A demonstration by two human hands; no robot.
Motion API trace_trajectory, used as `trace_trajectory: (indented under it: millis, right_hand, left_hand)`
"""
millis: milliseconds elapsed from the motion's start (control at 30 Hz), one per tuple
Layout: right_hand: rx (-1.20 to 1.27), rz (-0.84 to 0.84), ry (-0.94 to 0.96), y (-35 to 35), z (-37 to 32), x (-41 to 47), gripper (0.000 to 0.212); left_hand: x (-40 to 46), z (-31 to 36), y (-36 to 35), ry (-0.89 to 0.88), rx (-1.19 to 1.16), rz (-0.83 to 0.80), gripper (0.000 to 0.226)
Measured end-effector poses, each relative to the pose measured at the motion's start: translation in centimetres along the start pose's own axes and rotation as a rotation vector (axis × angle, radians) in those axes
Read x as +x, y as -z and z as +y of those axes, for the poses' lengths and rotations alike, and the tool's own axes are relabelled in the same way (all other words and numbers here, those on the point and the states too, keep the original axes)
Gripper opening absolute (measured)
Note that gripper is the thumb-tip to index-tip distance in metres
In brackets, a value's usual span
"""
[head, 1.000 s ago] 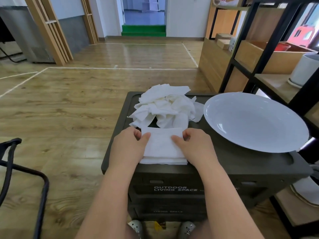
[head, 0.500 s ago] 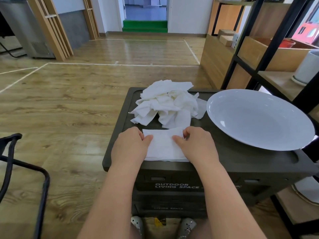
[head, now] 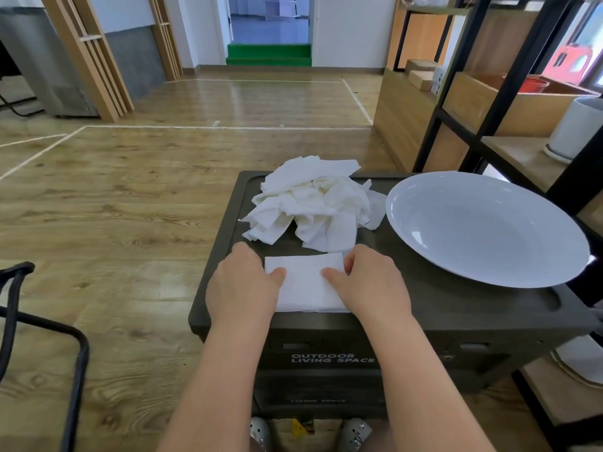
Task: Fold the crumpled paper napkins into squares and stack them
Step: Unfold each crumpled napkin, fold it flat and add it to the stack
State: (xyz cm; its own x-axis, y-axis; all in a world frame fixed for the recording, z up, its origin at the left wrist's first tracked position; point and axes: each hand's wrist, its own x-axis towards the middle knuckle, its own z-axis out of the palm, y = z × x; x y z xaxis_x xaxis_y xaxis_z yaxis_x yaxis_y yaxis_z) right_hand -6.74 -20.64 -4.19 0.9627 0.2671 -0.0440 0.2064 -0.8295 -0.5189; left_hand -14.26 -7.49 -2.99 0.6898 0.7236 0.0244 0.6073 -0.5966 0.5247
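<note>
Bright daylight glares off the glossy wooden plank floor far away; wide-angle distortion bends the edges.

Dark storage box, lid as work surface. On it: folded napkin near edge, crumpled napkin pile far, white plate right.

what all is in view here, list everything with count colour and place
folded napkin: one, white, near edge of the box top, under both hands
crumpled napkins: one pile, white, far side of the box top
plate: one, white, right side of the box top
storage box: one, dark grey, lettered front
shelf unit: one, black frame, wooden boards, right
chair frame: one, black, left
left hand: holds the napkin's left edge
right hand: holds its right edge
</note>
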Motion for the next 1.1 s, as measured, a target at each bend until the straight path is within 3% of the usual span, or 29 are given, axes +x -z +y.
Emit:
trace_trajectory:
  millis: [100,267,500,700,933,1100]
  right_hand:
    - [0.101,0.076,-0.017,0.1,0.3,0.0,0.028]
    - [0.316,0.245,-0.041,0.5,0.6,0.8,0.021]
    - [0.226,0.249,-0.043,0.4,0.5,2.7,0.017]
    - [0.528,0.284,-0.033,2.0,0.0,2.6,0.013]
    - [0.843,0.208,-0.025,2.5,-0.7,1.8,0.01]
    - [0.848,0.163,0.109,2.7,-0.8,1.0,0.014]
  left_hand:
    - [0.1,0.2,-0.5,-0.083,-0.085,0.064,0.023]
    - [0.2,0.2,-1.0,-0.149,-0.187,0.005,0.007]
    - [0.3,0.7,-1.0,-0.146,-0.161,0.021,0.007]
    - [0.2,1.4,-1.0,-0.172,-0.168,-0.003,0.007]
    - [-0.6,4.3,-1.2,-0.448,-0.283,-0.003,0.053]
    - [-0.6,4.9,-1.2,-0.511,-0.336,0.111,0.03]
